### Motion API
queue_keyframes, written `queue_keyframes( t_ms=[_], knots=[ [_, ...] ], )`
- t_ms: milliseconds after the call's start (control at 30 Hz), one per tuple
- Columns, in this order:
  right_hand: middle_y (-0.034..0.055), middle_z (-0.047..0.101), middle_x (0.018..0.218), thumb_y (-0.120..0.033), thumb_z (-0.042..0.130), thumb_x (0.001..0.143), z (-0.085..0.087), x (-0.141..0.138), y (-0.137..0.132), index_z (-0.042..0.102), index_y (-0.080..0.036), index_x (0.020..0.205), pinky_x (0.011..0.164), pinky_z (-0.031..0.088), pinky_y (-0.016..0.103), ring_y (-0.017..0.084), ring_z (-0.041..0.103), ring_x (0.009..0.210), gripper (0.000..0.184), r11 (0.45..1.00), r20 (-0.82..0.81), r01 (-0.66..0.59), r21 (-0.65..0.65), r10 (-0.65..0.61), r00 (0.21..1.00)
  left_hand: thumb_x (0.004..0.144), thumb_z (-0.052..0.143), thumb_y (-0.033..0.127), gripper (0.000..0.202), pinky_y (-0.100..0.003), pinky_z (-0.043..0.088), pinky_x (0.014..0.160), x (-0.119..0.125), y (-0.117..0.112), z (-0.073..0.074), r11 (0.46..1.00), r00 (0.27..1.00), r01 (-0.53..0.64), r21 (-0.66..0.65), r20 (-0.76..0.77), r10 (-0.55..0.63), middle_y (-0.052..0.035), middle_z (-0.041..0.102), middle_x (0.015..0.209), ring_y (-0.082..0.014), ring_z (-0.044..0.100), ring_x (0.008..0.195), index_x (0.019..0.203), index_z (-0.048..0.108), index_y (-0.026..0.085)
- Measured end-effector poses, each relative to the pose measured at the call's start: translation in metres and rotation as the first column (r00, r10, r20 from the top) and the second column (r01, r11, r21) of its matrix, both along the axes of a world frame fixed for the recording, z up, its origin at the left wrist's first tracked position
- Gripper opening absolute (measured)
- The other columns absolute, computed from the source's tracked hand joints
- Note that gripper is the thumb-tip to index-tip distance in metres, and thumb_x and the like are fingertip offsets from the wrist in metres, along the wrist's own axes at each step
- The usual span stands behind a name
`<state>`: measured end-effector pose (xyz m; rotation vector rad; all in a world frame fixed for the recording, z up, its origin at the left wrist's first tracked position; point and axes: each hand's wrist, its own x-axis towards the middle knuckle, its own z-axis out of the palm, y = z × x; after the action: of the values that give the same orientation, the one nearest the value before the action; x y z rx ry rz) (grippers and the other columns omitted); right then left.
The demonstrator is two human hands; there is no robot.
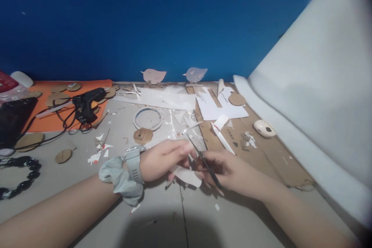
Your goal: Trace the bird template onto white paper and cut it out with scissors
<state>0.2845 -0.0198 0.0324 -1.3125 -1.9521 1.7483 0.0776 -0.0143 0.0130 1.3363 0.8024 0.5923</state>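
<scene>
Low over the grey floor, my left hand (165, 159) is closed on a white paper piece (188, 177) with a rounded end. A watch and a pale scrunchie circle that wrist. Close against it on the right, my right hand (225, 168) grips dark scissors (209, 164), which point up and to the left. Its fingertips are beside the paper's right end. How far the blades are apart, and whether they touch the paper, cannot be made out. An octagon-like cardboard piece (143, 136) lies just beyond my left hand.
A black glue gun (87, 104) with its cord rests on orange paper (43, 124) at left. Two paper birds (154, 76) stand by the blue wall. Also about are a tape roll (148, 119), white sheets (221, 110), cardboard (270, 162), scraps and a cream oval object (264, 128).
</scene>
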Motion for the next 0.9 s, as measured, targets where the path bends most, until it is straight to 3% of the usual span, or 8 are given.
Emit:
queue_keyframes(
  t_ms=[133, 233, 300, 367, 433, 533, 600, 900],
  knots=[
    [-0.0051, 0.053, 0.056, -0.032, 0.061, 0.081, -0.003, 0.001, 0.001, 0.052, -0.017, 0.076, 0.044, 0.041, 0.018, 0.007, 0.050, 0.045, 0.018, 0.990, -0.117, 0.049, -0.129, -0.064, 0.991, 0.080, 0.018, 0.072, 0.070, -0.020, 0.039, 0.038, -0.002, 0.010, -0.006, 0.978, 0.959, 0.017, -0.208, 0.280, 0.042, -0.0030, 0.058, 0.065, -0.0100, 0.051, 0.041, 0.101, 0.053, 0.016],
    [-0.0055, 0.054, 0.051, -0.032, 0.063, 0.080, -0.006, -0.001, 0.003, 0.050, -0.017, 0.076, 0.041, 0.039, 0.017, 0.007, 0.051, 0.041, 0.020, 0.971, -0.218, 0.189, -0.147, -0.218, 0.951, 0.075, 0.013, 0.077, 0.076, -0.023, 0.040, 0.039, 0.000, 0.014, -0.009, 0.973, 0.935, -0.033, -0.227, 0.337, 0.110, -0.0035, 0.059, 0.064, -0.0130, 0.053, 0.043, 0.099, 0.050, 0.016],
    [-0.0059, 0.054, 0.049, -0.033, 0.062, 0.081, -0.009, -0.004, 0.005, 0.050, -0.018, 0.077, 0.038, 0.037, 0.016, 0.007, 0.049, 0.038, 0.020, 0.935, -0.296, 0.332, -0.127, -0.355, 0.887, 0.079, 0.017, 0.072, 0.066, -0.023, 0.039, 0.039, 0.003, 0.011, -0.009, 0.979, 0.947, -0.088, -0.185, 0.289, 0.140, -0.0029, 0.058, 0.061, -0.0127, 0.051, 0.042, 0.092, 0.049, 0.016],
    [-0.0068, 0.053, 0.047, -0.033, 0.063, 0.081, -0.012, -0.007, 0.006, 0.049, -0.019, 0.077, 0.037, 0.036, 0.016, 0.006, 0.046, 0.036, 0.020, 0.888, -0.373, 0.445, -0.114, -0.454, 0.810, 0.087, 0.032, 0.055, 0.042, -0.022, 0.040, 0.044, 0.006, 0.004, -0.007, 0.986, 0.967, -0.159, -0.048, 0.194, 0.165, -0.0018, 0.057, 0.065, -0.0101, 0.048, 0.046, 0.086, 0.049, 0.016],
    [-0.0074, 0.052, 0.047, -0.031, 0.064, 0.080, -0.014, -0.011, 0.005, 0.050, -0.019, 0.077, 0.039, 0.036, 0.016, 0.005, 0.045, 0.036, 0.019, 0.859, -0.418, 0.501, -0.110, -0.497, 0.760, 0.089, 0.041, 0.040, 0.028, -0.023, 0.042, 0.056, 0.007, -0.002, -0.002, 0.984, 0.997, -0.062, 0.165, 0.047, 0.055, -0.0027, 0.058, 0.073, -0.0107, 0.052, 0.058, 0.089, 0.053, 0.015],
    [-0.0070, 0.052, 0.048, -0.030, 0.064, 0.079, -0.013, -0.016, 0.002, 0.051, -0.018, 0.078, 0.042, 0.039, 0.017, 0.006, 0.046, 0.038, 0.018, 0.866, -0.420, 0.487, -0.115, -0.487, 0.766, 0.090, 0.041, 0.034, 0.025, -0.022, 0.040, 0.061, 0.007, -0.005, 0.005, 0.922, 0.982, -0.002, 0.387, -0.171, 0.074, -0.0003, 0.056, 0.068, -0.0107, 0.051, 0.062, 0.082, 0.055, 0.015],
    [-0.0066, 0.054, 0.049, -0.031, 0.064, 0.080, -0.011, -0.018, 0.000, 0.050, -0.019, 0.079, 0.041, 0.040, 0.018, 0.006, 0.046, 0.039, 0.019, 0.885, -0.385, 0.452, -0.115, -0.459, 0.801, 0.091, 0.038, 0.033, 0.029, -0.021, 0.038, 0.061, 0.007, -0.004, 0.006, 0.897, 0.962, -0.021, 0.442, -0.235, 0.139, 0.0012, 0.055, 0.064, -0.0100, 0.050, 0.060, 0.075, 0.054, 0.016],
    [-0.0066, 0.052, 0.051, -0.027, 0.062, 0.080, -0.008, -0.013, 0.000, 0.049, -0.018, 0.077, 0.041, 0.044, 0.019, 0.007, 0.047, 0.041, 0.016, 0.951, -0.278, 0.299, -0.074, -0.308, 0.910, 0.094, 0.030, 0.036, 0.038, -0.020, 0.037, 0.059, 0.006, 0.000, 0.003, 0.907, 0.960, 0.007, 0.420, -0.258, 0.112, 0.0041, 0.049, 0.057, -0.0078, 0.046, 0.054, 0.065, 0.047, 0.017]
  ],
)
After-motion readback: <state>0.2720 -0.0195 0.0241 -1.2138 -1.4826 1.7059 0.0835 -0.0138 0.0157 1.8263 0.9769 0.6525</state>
